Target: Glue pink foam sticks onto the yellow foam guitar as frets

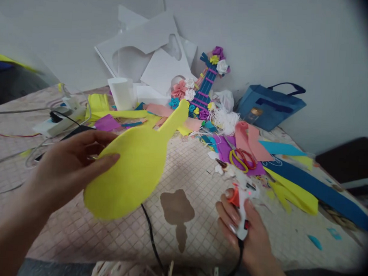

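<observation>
A flat yellow guitar-shaped cutout, round at the bottom with a narrow neck, is pinched at its left edge by my left hand. It is held up above the tablecloth, its neck pointing up and to the right. My right hand grips a white hot glue gun with an orange trigger; its dark nozzle points up and to the left. A black cord runs down from its handle. Just beyond the nozzle, scissors with red and yellow handles rest on purple paper.
A decorated blue paper guitar with paper flowers leans at the back beside white board offcuts. A blue bag stands at back right. Coloured paper strips lie on the right; a power strip with cables is left. The tablecloth has a brown patch.
</observation>
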`<state>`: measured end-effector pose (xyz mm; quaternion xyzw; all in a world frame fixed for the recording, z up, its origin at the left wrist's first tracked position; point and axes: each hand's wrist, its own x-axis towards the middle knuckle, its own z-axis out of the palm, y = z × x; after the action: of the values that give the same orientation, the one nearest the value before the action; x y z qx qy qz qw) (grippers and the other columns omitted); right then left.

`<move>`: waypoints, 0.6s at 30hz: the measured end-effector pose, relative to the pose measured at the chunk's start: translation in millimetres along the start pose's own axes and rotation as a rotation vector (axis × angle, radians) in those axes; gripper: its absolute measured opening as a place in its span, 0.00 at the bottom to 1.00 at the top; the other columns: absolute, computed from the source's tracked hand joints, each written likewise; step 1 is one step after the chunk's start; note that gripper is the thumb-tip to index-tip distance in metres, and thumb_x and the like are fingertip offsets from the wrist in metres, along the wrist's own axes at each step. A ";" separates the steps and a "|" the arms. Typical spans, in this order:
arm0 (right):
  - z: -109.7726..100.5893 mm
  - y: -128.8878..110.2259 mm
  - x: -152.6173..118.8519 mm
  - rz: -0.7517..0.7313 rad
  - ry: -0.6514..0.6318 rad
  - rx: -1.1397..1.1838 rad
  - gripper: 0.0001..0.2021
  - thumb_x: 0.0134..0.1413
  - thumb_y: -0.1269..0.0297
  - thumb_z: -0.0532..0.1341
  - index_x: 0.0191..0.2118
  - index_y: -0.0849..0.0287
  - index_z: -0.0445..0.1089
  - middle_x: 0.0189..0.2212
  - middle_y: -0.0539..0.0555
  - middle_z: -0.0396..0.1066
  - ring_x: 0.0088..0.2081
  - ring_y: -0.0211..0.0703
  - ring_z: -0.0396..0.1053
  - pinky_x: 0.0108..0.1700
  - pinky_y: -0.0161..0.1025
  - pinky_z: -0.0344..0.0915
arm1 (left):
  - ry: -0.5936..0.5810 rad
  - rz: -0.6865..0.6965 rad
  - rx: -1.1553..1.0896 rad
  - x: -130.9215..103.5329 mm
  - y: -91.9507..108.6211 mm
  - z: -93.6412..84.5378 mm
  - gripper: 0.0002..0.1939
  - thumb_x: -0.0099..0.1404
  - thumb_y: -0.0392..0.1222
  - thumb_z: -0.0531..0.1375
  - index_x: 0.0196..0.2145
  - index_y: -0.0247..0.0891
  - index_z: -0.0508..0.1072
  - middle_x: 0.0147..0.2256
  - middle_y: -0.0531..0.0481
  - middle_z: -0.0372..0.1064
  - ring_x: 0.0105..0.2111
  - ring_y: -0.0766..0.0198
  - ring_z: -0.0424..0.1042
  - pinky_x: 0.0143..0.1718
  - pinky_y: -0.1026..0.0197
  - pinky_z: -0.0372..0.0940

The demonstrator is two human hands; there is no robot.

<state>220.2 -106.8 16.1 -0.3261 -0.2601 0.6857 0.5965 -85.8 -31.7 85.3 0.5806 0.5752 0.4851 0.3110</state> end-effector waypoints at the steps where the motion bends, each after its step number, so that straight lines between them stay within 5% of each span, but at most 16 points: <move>1: 1.5 -4.8 -4.1 -0.017 -0.008 0.002 0.13 0.54 0.50 0.57 0.36 0.54 0.69 0.18 0.44 0.44 0.18 0.33 0.40 0.12 0.25 0.51 | -0.004 0.102 0.103 -2.5 12.3 4.3 0.19 0.52 0.52 0.63 0.41 0.45 0.72 0.32 0.56 0.71 0.29 0.63 0.70 0.23 0.66 0.65; 3: 5.5 -12.9 -11.2 -0.049 -0.019 0.025 0.13 0.54 0.50 0.56 0.36 0.53 0.68 0.18 0.44 0.43 0.17 0.33 0.38 0.10 0.25 0.47 | -0.043 0.320 0.314 -9.5 28.6 21.9 0.16 0.57 0.50 0.60 0.43 0.46 0.71 0.32 0.54 0.68 0.21 0.69 0.64 0.21 0.65 0.62; 5: 9.3 -19.2 -16.3 -0.074 -0.018 0.065 0.12 0.54 0.50 0.57 0.37 0.53 0.67 0.17 0.43 0.43 0.16 0.33 0.36 0.08 0.24 0.44 | -0.213 0.496 0.404 -19.9 31.8 47.7 0.12 0.60 0.46 0.59 0.42 0.43 0.71 0.38 0.50 0.68 0.26 0.65 0.67 0.28 0.62 0.66; 10: 13.2 -35.4 -19.6 -0.113 -0.015 0.231 0.10 0.54 0.54 0.60 0.38 0.54 0.66 0.17 0.43 0.46 0.15 0.31 0.38 0.06 0.20 0.41 | -0.747 0.576 0.320 -63.8 3.0 98.7 0.16 0.65 0.44 0.56 0.48 0.37 0.67 0.45 0.43 0.68 0.42 0.57 0.68 0.42 0.57 0.66; 13: 17.7 -47.0 -13.6 -0.153 0.019 0.311 0.10 0.55 0.56 0.59 0.39 0.56 0.65 0.18 0.43 0.50 0.15 0.29 0.44 0.09 0.17 0.48 | -0.980 0.550 0.247 -89.5 -18.1 98.8 0.11 0.69 0.40 0.49 0.36 0.36 0.69 0.35 0.47 0.70 0.35 0.63 0.69 0.36 0.64 0.64; 18: 27.5 -50.7 7.6 -0.222 0.068 0.072 0.08 0.55 0.57 0.59 0.34 0.57 0.66 0.18 0.43 0.50 0.16 0.29 0.48 0.11 0.20 0.54 | -0.999 0.171 0.312 -107.0 -47.5 61.9 0.17 0.71 0.39 0.43 0.30 0.36 0.66 0.25 0.53 0.67 0.24 0.69 0.65 0.26 0.68 0.58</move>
<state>231.7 -90.7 70.8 -0.2969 -0.2495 0.6129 0.6884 -32.0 -116.4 -1.2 0.8251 0.3729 0.0818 0.4165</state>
